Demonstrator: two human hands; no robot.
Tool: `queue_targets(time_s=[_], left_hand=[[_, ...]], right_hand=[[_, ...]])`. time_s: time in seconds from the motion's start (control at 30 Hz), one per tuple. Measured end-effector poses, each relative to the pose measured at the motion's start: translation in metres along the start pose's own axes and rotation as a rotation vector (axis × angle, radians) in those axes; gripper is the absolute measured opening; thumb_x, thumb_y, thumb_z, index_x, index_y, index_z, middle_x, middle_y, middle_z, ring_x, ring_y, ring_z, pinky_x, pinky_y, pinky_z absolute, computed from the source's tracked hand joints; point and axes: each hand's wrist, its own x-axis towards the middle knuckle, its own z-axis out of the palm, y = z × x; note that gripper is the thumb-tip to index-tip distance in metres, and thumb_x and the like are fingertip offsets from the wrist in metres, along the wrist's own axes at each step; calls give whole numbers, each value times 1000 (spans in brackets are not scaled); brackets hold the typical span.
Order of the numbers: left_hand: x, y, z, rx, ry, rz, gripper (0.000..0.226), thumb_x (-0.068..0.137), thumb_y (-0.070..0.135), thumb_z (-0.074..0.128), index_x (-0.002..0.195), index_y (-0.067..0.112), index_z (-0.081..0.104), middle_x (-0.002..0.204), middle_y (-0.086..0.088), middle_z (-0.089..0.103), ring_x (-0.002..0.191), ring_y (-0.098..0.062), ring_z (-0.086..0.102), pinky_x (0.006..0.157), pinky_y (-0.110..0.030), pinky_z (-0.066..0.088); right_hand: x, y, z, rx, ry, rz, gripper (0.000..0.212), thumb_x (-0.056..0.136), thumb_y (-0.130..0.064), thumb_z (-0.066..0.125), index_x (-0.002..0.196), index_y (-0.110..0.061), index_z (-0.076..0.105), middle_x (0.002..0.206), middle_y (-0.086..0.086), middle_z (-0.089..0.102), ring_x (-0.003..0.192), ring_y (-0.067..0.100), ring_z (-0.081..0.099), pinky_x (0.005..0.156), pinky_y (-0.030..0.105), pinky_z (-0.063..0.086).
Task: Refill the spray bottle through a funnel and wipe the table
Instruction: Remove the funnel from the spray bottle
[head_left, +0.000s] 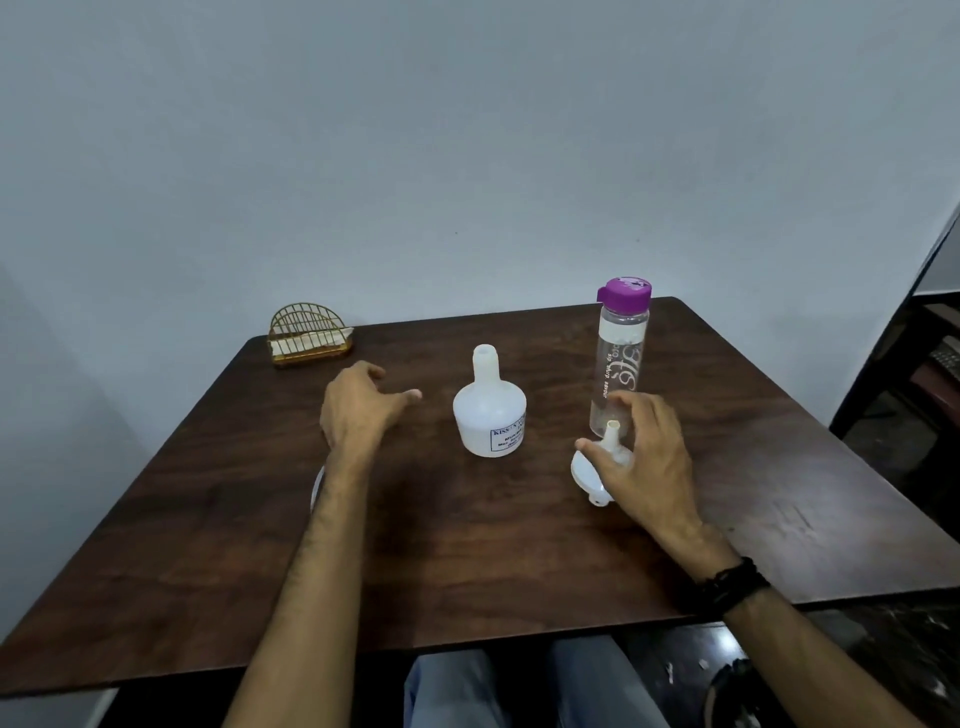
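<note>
Spray bottle (489, 415) uncapped, upright | right hand (644, 457) seemingly grips funnel (597, 467)

Uncapped white spray bottle (489, 415) upright mid-table — white funnel (597, 464) overturned just right.

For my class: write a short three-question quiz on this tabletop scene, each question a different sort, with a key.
1. True or false: the white spray bottle stands with its neck uncapped.
2. Which hand is on the white funnel? A) left hand B) right hand C) neither
3. Fill in: the clear water bottle has a ______ cap.

Key
1. True: its neck is open at the top.
2. B: its fingers curl round the funnel, which lies on the dark wooden table.
3. Purple.
</note>
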Motion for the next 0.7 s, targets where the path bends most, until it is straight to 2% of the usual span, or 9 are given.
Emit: queue_targets(time_s=[0.1, 0.2, 0.3, 0.4, 0.47, 0.53, 0.6, 0.7], left_hand=[[11, -17, 2, 96, 3, -41, 60, 79, 49, 82, 126, 17, 65, 125, -6, 69, 123, -26, 60, 99, -44, 48], [19, -32, 6, 168, -14, -75, 55, 80, 51, 78, 122, 18, 66, 124, -7, 69, 123, -28, 59, 106, -47, 43], [19, -43, 11, 199, -54, -87, 55, 81, 50, 78, 124, 18, 65, 125, -7, 68, 123, -29, 59, 106, -47, 42], [16, -52, 15, 189, -63, -86, 56, 83, 47, 78, 128, 19, 61, 128, -7, 67, 123, -28, 60, 103, -47, 47], [15, -55, 17, 188, -61, -85, 56, 84, 45, 78, 129, 19, 60, 128, -7, 66, 121, -28, 61, 99, -44, 50], [15, -56, 18, 188, -62, -84, 54, 85, 44, 78, 129, 18, 59, 127, -7, 66, 119, -27, 62, 95, -43, 51], [17, -55, 18, 187, -78, -83, 50, 87, 42, 76, 128, 19, 59, 128, -7, 65, 119, -28, 62, 95, -44, 51], [26, -52, 15, 137, -120, -100, 44, 90, 41, 72, 127, 21, 61, 125, -7, 66, 118, -28, 62, 96, -44, 50]], right_hand=[[1, -27, 1, -18, 41, -191, 46, 79, -26, 83, 117, -11, 62, 115, 3, 59, 105, 16, 53, 91, 22, 42], [9, -52, 17, 62, -109, -267, 50, 82, -29, 78, 124, -12, 58, 123, 1, 57, 113, 15, 55, 96, 28, 49], [21, -63, 44, 155, -210, -139, 66, 79, -33, 79, 135, -14, 49, 130, -1, 54, 119, 17, 53, 97, 34, 50], [37, -66, 69, 201, -274, 20, 81, 79, -37, 81, 145, -13, 41, 142, 3, 50, 129, 19, 49, 103, 34, 46], [45, -65, 82, 193, -323, 80, 81, 82, -41, 79, 147, -13, 39, 146, 3, 48, 132, 20, 47, 102, 31, 43], [46, -63, 93, 161, -351, 77, 65, 86, -42, 74, 138, -12, 48, 136, 2, 54, 125, 21, 50, 95, 26, 40], [43, -61, 101, 142, -318, 52, 48, 90, -41, 70, 123, -11, 55, 117, 0, 57, 113, 20, 53, 89, 28, 43], [40, -55, 109, 138, -255, 54, 47, 89, -45, 70, 120, -12, 57, 115, 1, 58, 105, 15, 49, 88, 34, 47]])
